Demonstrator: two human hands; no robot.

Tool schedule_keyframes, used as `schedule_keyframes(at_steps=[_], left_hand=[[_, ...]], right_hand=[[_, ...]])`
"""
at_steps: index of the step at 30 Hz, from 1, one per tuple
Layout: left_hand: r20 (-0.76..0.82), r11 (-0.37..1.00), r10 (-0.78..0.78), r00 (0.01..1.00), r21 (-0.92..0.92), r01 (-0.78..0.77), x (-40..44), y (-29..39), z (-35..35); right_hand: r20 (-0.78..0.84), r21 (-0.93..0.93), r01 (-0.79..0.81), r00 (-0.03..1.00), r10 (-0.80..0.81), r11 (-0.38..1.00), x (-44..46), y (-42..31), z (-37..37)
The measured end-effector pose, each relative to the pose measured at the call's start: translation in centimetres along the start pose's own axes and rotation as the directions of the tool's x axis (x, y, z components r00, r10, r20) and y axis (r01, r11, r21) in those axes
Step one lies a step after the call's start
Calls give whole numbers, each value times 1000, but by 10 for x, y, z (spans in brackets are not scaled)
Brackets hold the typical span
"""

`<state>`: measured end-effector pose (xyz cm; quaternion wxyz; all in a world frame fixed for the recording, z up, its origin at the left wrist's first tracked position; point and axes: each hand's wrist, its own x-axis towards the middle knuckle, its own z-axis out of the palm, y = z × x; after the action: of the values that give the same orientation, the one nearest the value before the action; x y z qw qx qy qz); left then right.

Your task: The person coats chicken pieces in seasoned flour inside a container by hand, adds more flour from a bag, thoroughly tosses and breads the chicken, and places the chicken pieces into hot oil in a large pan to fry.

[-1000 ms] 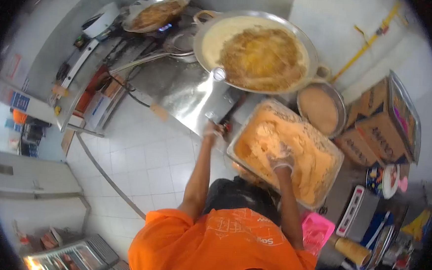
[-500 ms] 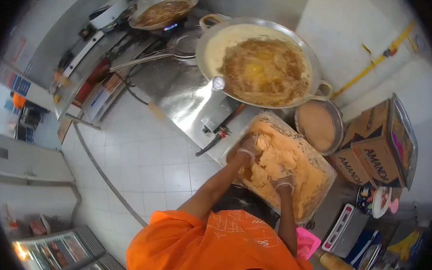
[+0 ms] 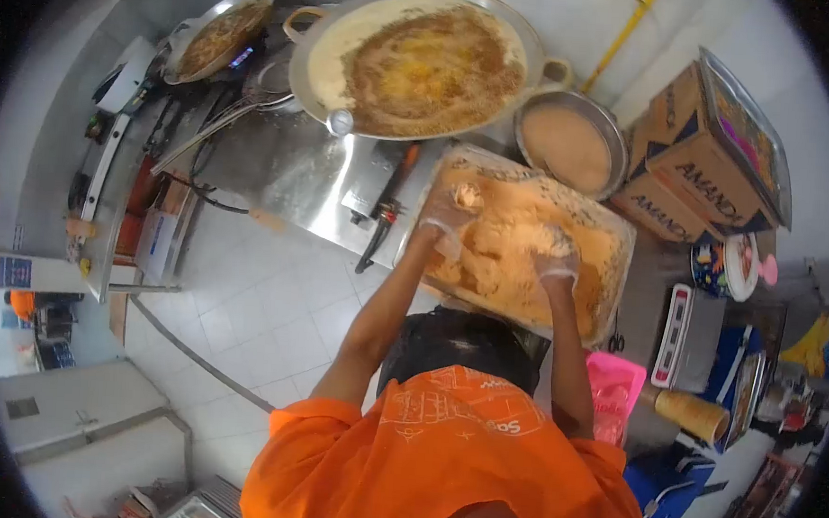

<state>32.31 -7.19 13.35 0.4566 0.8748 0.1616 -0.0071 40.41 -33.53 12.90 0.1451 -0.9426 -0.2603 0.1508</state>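
Observation:
A wide tray (image 3: 625,272) holds orange flour-like coating with several coated lumps. My left hand (image 3: 446,215), in a clear glove, is in the coating at the tray's left side, closed round a coated piece. My right hand (image 3: 557,264), gloved too, reaches into the coating right of the middle, its fingers curled and partly covered; what they hold is hard to make out. Behind the tray's right half stands a round metal bowl of orange-tan batter (image 3: 566,147). A large pan of bubbling oil (image 3: 426,70) with a dial thermometer (image 3: 339,121) on its rim is behind, to the left.
Amanda boxes (image 3: 690,181) with a metal tray on top stand at the right. Nearer are a white-and-red device (image 3: 673,335), a pink pouch (image 3: 612,395) and scissors (image 3: 616,342). Strainers (image 3: 275,84) and a smaller pan (image 3: 221,40) lie back left. Another person (image 3: 21,305) shows far left.
My left hand came from outside the tray into the coating, then moved toward its back left corner. My right hand stays in the coating. The camera view has shifted.

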Motion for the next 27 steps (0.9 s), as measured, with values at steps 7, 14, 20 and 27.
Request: schedule_keyframes(at_steps=[7,14,20,27], left_hand=[[-67,993,56,996,105,-49,-1,58,-10],[105,948,311,945,33,-316,-16,100,-15],[6,909,360,933,224,-352,-8,97,-19],[-185,940,325,928,168,-296,32,210,-197]], right_hand=[[-221,108,15,975,9,994,-20,-21,-51],[-80,168,-79,992,93,983,-16,1,-49],[16,-210,-14,1000,18,978,10,-34,-151],[-170,195,565,824,-540,801,192,-80,-243]])
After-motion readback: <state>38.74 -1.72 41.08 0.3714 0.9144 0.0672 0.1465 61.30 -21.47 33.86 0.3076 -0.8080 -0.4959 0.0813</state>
